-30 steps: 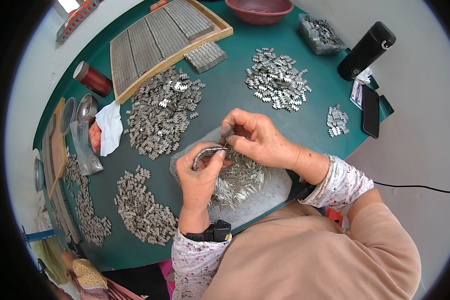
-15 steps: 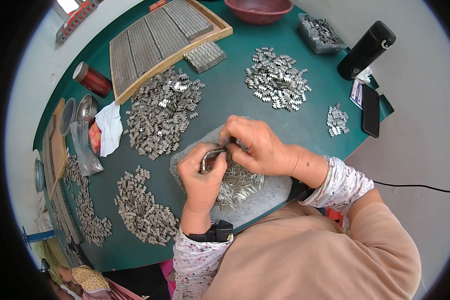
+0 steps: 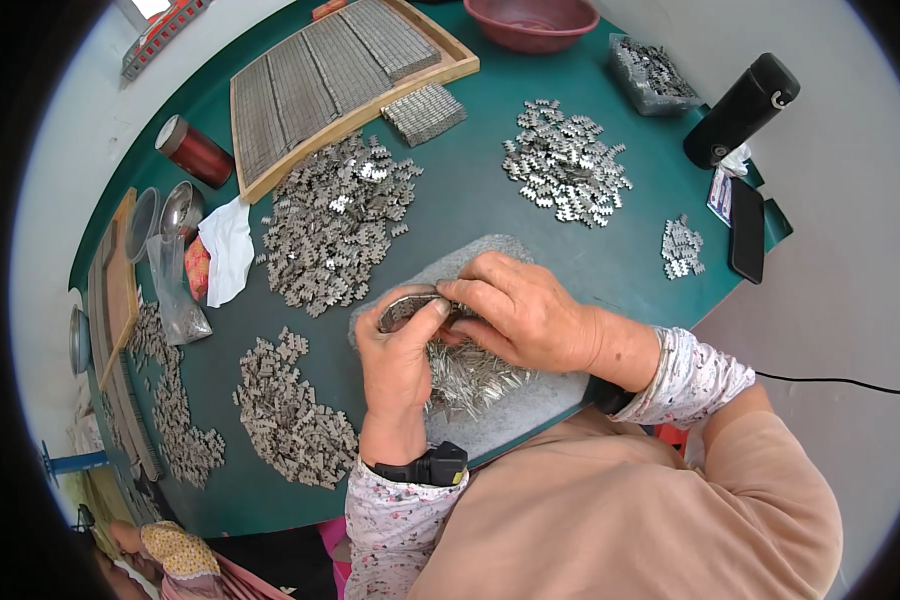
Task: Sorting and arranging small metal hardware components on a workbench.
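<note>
Two hands at a curved metal strip above a pile of loose pins on a green bench.
The left hand (image 3: 394, 352) grasps the curved metal strip (image 3: 398, 310) between thumb and fingers, the strip arching within its grip; the right hand (image 3: 532, 314) meets it at the strip's near end with fingers bent, though whether these pinch the strip or a pin cannot be told. Beneath both lies the pile of pins (image 3: 478, 378), heaped on a grey pad (image 3: 536, 402) at the edge of the bench (image 3: 462, 212). Toothed metal pieces form separate heaps: a large heap (image 3: 340, 225) beyond the left hand, a brighter heap (image 3: 567, 165) beyond the right.
</note>
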`<state>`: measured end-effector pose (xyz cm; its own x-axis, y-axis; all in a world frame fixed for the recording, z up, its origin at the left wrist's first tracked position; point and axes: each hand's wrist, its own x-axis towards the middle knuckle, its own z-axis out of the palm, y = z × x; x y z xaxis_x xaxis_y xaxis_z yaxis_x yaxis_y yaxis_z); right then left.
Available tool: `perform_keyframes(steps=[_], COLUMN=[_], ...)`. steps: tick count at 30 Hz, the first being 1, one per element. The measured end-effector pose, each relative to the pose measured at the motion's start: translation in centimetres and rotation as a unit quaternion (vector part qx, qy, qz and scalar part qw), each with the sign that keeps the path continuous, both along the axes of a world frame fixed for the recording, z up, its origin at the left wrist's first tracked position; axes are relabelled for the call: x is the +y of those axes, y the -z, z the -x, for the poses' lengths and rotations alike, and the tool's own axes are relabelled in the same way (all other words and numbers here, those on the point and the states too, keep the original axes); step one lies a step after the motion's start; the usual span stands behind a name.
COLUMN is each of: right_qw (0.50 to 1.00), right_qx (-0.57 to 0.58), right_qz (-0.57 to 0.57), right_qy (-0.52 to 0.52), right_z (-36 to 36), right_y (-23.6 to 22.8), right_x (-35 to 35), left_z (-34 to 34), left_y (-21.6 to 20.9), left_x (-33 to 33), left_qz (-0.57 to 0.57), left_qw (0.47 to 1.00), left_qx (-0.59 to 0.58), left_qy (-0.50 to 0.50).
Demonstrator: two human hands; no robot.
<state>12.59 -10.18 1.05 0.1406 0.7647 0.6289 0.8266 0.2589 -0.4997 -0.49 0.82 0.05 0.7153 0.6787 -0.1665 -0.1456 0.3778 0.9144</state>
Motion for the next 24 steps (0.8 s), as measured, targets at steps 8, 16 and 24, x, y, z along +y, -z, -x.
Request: perform_keyframes(steps=[8,16,24], right_qw=[1.000,0.966,0.916], right_qx=[0.006,0.240,0.383], right_qz=[0.027,0.094,0.123], right_qy=[0.002,0.009,-0.005], right_z=[-0.3,-0.9,-0.4], right_y=[0.4,0.5,-0.1], right_x=[0.6,0.3,0.5], left_z=[0.0,0.6,0.5], left_y=[0.2,-0.6,0.0], left_x=[-0.1,0.5,0.1], left_qz=[0.010,0.075,0.075], left_qw=[1.000,0.993,0.993], left_qx=[-0.017,-0.059,-0.076], left_qy=[-0.009,0.064,0.047])
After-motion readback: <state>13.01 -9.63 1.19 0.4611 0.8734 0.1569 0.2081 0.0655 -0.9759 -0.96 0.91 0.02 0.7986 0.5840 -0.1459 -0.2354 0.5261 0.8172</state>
